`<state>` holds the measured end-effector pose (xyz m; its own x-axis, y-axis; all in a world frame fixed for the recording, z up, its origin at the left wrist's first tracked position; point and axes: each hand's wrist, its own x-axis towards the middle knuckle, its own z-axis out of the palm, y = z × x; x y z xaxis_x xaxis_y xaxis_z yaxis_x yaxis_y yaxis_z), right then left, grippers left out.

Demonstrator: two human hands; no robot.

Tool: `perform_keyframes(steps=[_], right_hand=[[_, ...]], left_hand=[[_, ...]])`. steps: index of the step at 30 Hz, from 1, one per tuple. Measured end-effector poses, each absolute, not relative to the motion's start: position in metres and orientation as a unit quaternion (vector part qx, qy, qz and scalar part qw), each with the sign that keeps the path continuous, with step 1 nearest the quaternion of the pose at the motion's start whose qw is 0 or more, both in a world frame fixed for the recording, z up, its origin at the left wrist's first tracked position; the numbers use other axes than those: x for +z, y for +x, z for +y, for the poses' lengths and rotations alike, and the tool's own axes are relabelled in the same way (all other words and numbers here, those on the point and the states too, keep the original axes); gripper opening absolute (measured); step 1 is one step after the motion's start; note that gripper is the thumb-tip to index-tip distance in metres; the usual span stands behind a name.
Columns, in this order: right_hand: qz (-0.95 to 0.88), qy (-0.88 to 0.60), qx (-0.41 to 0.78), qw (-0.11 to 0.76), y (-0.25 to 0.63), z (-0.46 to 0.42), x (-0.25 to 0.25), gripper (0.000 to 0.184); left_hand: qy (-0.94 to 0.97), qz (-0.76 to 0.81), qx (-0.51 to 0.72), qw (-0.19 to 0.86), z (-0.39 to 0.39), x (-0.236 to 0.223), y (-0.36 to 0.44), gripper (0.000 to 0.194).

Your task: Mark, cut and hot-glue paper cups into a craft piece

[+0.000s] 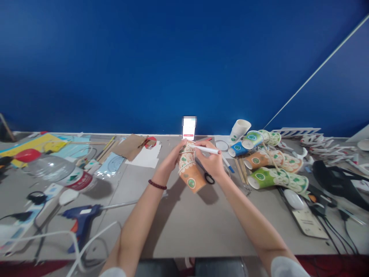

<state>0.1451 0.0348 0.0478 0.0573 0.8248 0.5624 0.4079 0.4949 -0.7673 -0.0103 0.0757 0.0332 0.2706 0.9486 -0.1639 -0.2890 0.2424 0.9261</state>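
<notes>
Presently: cups [190,175], one stack, on the near side of the phone [188,130]; long axis slants, orange end away from it. Left hand [172,157]: fingers grip the phone-side end. Pen [210,149]: crosswise there, pinched by the nearer right hand [213,163].

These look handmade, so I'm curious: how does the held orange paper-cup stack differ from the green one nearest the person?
The orange stack is in the left hand; the green stack lies on the table. The orange stack's emblem end points down-right in view, the green stack's points left. Both bear round emblems.
</notes>
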Motion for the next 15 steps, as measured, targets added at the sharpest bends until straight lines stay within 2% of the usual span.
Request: perform_keyframes(steps=[15], right_hand=[[-0.652,-0.473,0.197,0.558,0.1439,0.0331,0.0495,0.007]], left_hand=[[0.451,0.390,0.443,0.669,0.0738,0.0365,-0.0111,0.044]])
